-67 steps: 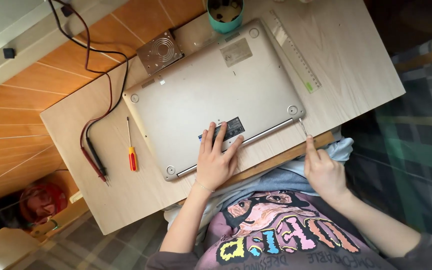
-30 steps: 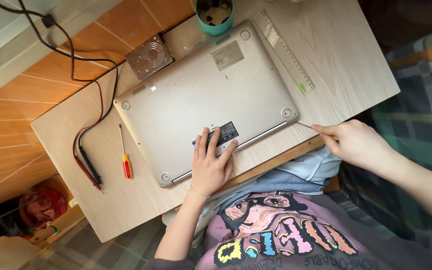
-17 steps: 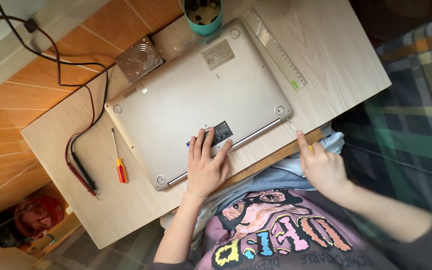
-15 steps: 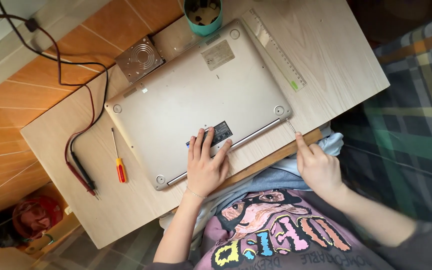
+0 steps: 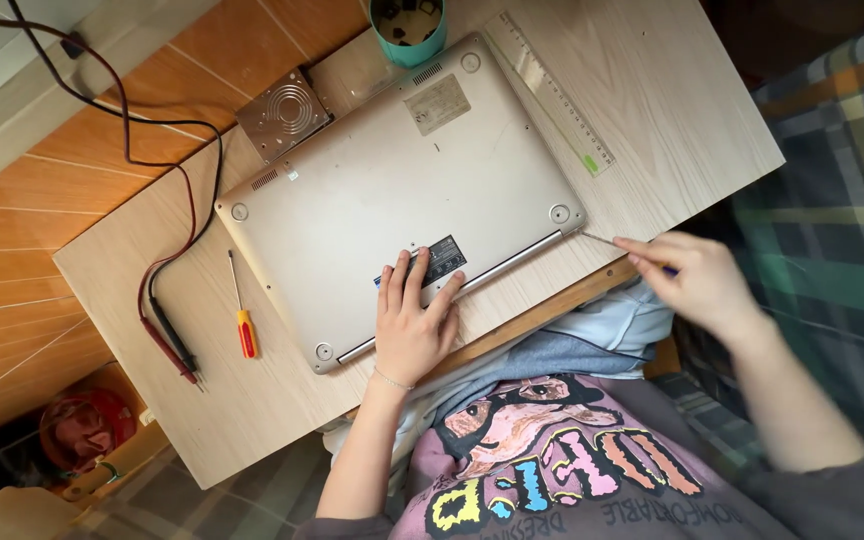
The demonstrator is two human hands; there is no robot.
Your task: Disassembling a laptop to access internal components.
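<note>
A silver laptop (image 5: 392, 190) lies upside down on a light wooden table (image 5: 672, 110). My left hand (image 5: 410, 322) rests flat on its near edge, fingers spread over a dark sticker. My right hand (image 5: 694, 281) is off the table's near right edge and pinches a thin screwdriver (image 5: 607, 241). The metal tip points at the laptop's near right corner, beside a round rubber foot (image 5: 559, 213).
A red and yellow screwdriver (image 5: 243, 325) lies left of the laptop, next to red and black probe leads (image 5: 167, 335). A small square fan (image 5: 283, 113), a teal cup (image 5: 408, 27) and a clear ruler (image 5: 552, 95) sit along the far side.
My right hand has shifted about beside the laptop's near right corner and now holds the thin tool's tip toward that corner. My left hand has stayed on the laptop.
</note>
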